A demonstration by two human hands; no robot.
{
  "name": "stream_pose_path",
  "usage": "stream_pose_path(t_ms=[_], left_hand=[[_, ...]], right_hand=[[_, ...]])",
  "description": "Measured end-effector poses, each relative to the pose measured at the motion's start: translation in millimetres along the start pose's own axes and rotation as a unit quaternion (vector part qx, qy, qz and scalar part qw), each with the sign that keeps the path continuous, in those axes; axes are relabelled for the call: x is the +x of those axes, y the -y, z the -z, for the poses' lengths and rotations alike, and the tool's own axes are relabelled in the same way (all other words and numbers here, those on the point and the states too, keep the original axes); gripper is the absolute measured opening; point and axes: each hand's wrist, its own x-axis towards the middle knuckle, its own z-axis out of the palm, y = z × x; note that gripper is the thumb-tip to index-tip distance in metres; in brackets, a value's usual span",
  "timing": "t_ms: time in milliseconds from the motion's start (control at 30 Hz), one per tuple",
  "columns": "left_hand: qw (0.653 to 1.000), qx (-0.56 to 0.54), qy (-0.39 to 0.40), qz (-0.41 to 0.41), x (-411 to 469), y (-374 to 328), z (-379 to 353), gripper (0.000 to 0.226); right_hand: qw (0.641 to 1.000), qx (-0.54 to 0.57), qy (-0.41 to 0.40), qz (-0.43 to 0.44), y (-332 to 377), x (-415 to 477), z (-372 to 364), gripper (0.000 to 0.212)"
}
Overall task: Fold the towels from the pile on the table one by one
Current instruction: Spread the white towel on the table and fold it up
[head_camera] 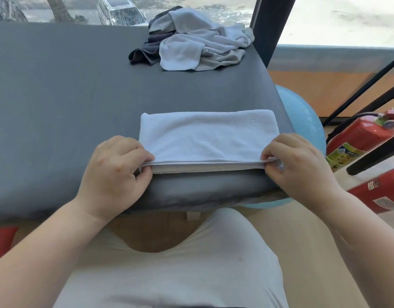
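Note:
A white towel (205, 136) lies folded into a long rectangle at the near right edge of the grey table (65, 112). My left hand (116, 170) pinches its near left corner, thumb on top of the layers. At the near right corner, my right hand (296, 161) pinches the stacked edges the same way. A loose pile of towels (198, 45), white, beige and dark grey, sits at the far right of the table.
Right of the table stand two red fire extinguishers (360, 141) on the floor, a light blue ball (302, 121) and dark stand legs (374, 156). A window runs behind the table. My lap in light trousers fills the bottom.

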Motion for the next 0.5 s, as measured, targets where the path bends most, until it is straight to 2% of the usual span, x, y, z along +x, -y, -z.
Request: stream_pose_path(t_ms=[233,300,367,433,500], left_hand=[[0.999,-0.003,0.047,-0.024,-1,4,-2,0.013],[0.998,-0.009,0.061,-0.027,0,4,0,0.011],[0.996,-0.019,0.085,-0.017,0,3,5,0.011],[0.992,-0.027,0.122,0.034,6,1,10,0.036],[0.991,-0.018,0.104,0.078,21,-3,9,0.051]], right_hand=[[1.000,-0.019,-0.007,0.007,1,-3,-5,0.019],[1.000,-0.016,0.018,0.010,0,-2,-1,0.018],[0.997,-0.014,0.069,0.016,0,2,8,0.006],[0.995,-0.021,0.100,-0.001,7,11,21,0.019],[0.999,-0.012,0.048,-0.017,21,29,27,0.032]])
